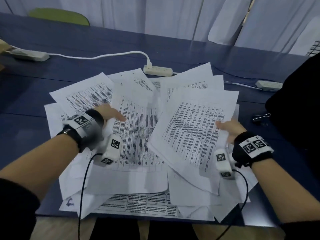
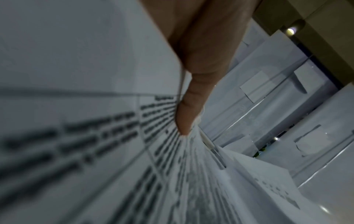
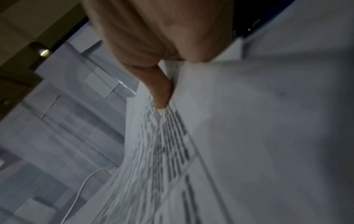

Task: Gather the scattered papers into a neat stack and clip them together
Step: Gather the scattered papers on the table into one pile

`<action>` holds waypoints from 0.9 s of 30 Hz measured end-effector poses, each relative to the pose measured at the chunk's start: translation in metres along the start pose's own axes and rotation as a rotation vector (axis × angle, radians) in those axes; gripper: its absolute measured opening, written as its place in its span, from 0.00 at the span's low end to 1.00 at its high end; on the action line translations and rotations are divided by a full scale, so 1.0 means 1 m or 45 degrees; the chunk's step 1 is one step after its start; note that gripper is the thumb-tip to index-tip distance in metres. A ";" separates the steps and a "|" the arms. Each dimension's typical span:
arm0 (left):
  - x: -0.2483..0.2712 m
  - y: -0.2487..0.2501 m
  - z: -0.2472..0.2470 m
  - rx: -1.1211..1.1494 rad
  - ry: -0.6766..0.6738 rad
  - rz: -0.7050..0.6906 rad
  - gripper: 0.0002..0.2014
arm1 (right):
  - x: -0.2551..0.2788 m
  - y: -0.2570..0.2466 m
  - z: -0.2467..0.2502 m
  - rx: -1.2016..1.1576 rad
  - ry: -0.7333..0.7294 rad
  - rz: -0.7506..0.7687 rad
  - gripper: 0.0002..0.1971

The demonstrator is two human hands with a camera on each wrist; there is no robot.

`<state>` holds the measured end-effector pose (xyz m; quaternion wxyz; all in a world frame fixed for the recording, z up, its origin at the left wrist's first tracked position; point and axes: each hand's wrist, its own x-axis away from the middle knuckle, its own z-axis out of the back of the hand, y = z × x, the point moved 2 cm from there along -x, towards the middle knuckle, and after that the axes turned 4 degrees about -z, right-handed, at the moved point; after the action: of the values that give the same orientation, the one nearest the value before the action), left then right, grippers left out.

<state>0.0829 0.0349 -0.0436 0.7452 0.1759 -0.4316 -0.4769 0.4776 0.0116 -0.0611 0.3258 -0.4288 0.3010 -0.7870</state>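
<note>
Several printed white sheets (image 1: pixel 138 179) lie fanned and overlapping on the blue table (image 1: pixel 34 94). My left hand (image 1: pixel 112 114) holds a middle batch of papers (image 1: pixel 136 129) at its left edge. Its thumb (image 2: pixel 191 109) lies on the printed top sheet (image 2: pixel 95 136), and the fingers are hidden beneath. My right hand (image 1: pixel 226 127) pinches a second batch (image 1: pixel 192 132) at its right edge and lifts it a little off the pile. Its thumb (image 3: pixel 161 91) presses on the sheets (image 3: pixel 249 136). A black binder clip (image 1: pixel 260 116) lies on the table to the right of my right hand.
A white power strip (image 1: pixel 158 69) with a plugged cable sits just behind the papers. Another power strip (image 1: pixel 269 85) is at the right and a third (image 1: pixel 31 55) at the far left. A black object (image 1: pixel 297 104) stands at the right edge. Sheets overhang the table's near edge (image 1: pixel 138 220).
</note>
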 end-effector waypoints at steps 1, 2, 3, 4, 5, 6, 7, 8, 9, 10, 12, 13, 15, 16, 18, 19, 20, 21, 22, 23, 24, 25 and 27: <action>0.000 0.000 0.000 0.021 0.077 -0.014 0.34 | 0.002 -0.001 0.002 0.005 -0.028 0.002 0.28; 0.000 0.001 0.002 0.067 0.145 -0.037 0.35 | 0.000 -0.002 0.006 0.009 -0.041 0.008 0.25; -0.001 0.001 0.003 0.159 0.191 -0.043 0.37 | 0.003 -0.003 0.009 0.029 -0.053 0.014 0.23; 0.001 0.002 0.006 0.270 0.274 -0.089 0.37 | 0.003 -0.004 0.013 0.049 -0.062 0.017 0.23; -0.004 0.002 0.009 0.365 0.352 -0.085 0.38 | 0.004 -0.005 0.016 0.076 -0.071 0.019 0.22; -0.001 0.004 0.013 0.455 0.448 -0.103 0.40 | 0.004 -0.007 0.020 0.083 -0.064 0.019 0.23; -0.003 0.005 0.015 0.507 0.503 -0.099 0.41 | 0.006 -0.010 0.024 0.105 -0.050 0.022 0.23; 0.002 0.008 0.017 0.532 0.557 -0.115 0.41 | 0.005 -0.011 0.027 0.138 -0.027 0.029 0.24; -0.003 0.006 0.018 0.542 0.568 -0.100 0.41 | 0.007 -0.015 0.031 0.185 -0.008 0.034 0.26; 0.002 0.008 0.016 0.538 0.562 -0.086 0.40 | 0.010 -0.019 0.034 0.205 0.023 0.063 0.27; 0.002 0.007 0.013 0.586 0.603 -0.062 0.37 | 0.012 -0.026 0.039 0.171 0.073 0.170 0.24; 0.000 0.006 0.016 0.621 0.687 -0.081 0.33 | 0.012 -0.029 0.041 0.121 0.113 0.208 0.23; 0.003 0.007 0.026 0.716 0.906 -0.117 0.24 | 0.016 -0.032 0.043 0.064 0.194 0.276 0.21; 0.005 0.008 0.033 0.754 0.978 -0.119 0.22 | 0.016 -0.033 0.043 0.082 0.195 0.304 0.21; 0.004 0.009 0.042 0.785 0.997 -0.104 0.18 | 0.017 -0.033 0.037 0.081 0.080 0.312 0.20; 0.004 0.009 0.043 0.787 0.994 -0.120 0.12 | 0.017 -0.033 0.033 0.091 0.005 0.307 0.19; 0.006 0.011 0.042 0.777 0.971 -0.133 0.06 | 0.017 -0.031 0.028 0.106 -0.070 0.304 0.17; 0.007 0.012 0.038 0.788 0.944 -0.175 0.05 | 0.019 -0.030 0.023 0.101 -0.148 0.298 0.14; 0.008 0.014 0.033 0.805 0.892 -0.203 0.13 | 0.020 -0.031 0.017 0.083 -0.211 0.304 0.12; 0.008 0.014 0.026 0.828 0.801 -0.221 0.18 | 0.023 -0.032 0.012 0.060 -0.237 0.306 0.12; 0.010 0.015 0.017 0.824 0.654 -0.202 0.22 | 0.025 -0.034 0.008 0.035 -0.231 0.314 0.14; 0.009 0.014 0.009 0.799 0.491 -0.182 0.24 | 0.027 -0.037 0.004 -0.002 -0.217 0.325 0.17; 0.015 0.017 -0.009 0.676 0.133 -0.175 0.21 | 0.030 -0.041 -0.004 -0.065 -0.217 0.348 0.19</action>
<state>0.1025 0.0282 -0.0304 0.6602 0.4180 -0.4896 -0.3868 0.4508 0.0144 -0.0176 0.4434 -0.4572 0.3477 -0.6881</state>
